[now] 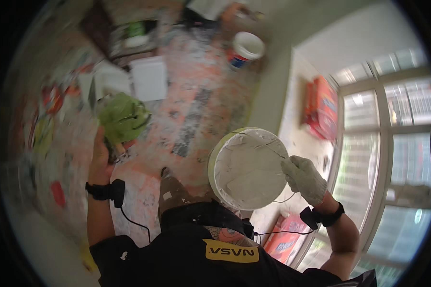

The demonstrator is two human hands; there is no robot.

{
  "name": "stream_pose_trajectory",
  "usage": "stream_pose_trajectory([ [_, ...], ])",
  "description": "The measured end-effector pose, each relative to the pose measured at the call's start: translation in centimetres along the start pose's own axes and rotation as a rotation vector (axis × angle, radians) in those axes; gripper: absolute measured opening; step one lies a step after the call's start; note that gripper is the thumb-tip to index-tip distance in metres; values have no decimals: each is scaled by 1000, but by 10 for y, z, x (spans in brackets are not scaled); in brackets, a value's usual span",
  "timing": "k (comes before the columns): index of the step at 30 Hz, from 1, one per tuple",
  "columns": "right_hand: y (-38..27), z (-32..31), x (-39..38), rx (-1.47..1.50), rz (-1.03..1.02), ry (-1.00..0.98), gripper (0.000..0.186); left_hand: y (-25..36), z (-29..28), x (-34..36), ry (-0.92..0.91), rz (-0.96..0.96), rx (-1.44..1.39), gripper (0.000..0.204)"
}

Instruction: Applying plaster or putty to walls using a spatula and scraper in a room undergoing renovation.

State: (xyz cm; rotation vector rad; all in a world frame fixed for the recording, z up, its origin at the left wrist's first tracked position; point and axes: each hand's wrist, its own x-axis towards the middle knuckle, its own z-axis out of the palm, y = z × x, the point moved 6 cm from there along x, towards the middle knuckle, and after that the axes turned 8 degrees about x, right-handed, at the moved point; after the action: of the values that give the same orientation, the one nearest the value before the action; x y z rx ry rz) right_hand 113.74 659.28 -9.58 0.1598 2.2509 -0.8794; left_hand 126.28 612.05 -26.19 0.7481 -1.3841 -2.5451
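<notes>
My right hand (304, 179), in a pale knit glove, is closed round the thin wire handle at the right side of a bucket. That bucket (212, 177) is wide and round, filled close to its rim with thick white paste (249, 167) that looks like putty. Away to the left, my bare left hand (100, 155) is closed at a crumpled green bundle (123, 117), cloth or bag, I cannot tell which. Below the bundle, a short tan piece like a tool handle shows by my fingers. Its exact kind is blurred.
A smaller white bucket (249, 45) stands far off by the wall. Red packages lie on the window ledge (323, 110) and lower right (285, 239). White boxes (149, 79), a dark open case (134, 40) and scattered items cover the stained floor at left. Large windows (359, 158) line the right.
</notes>
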Motion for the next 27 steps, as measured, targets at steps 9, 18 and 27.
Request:
stream_pose_trajectory([
  [9,-128,288,161,84,-119,-478,30,67,-241,-134,414,196,0,66],
  [18,-293,506,245,-113,-333,-801,27,77,-330,-251,911,331,-138,76],
  [27,-426,635,295,-174,-235,-826,23,143,-436,-243,1111,336,-247,77],
])
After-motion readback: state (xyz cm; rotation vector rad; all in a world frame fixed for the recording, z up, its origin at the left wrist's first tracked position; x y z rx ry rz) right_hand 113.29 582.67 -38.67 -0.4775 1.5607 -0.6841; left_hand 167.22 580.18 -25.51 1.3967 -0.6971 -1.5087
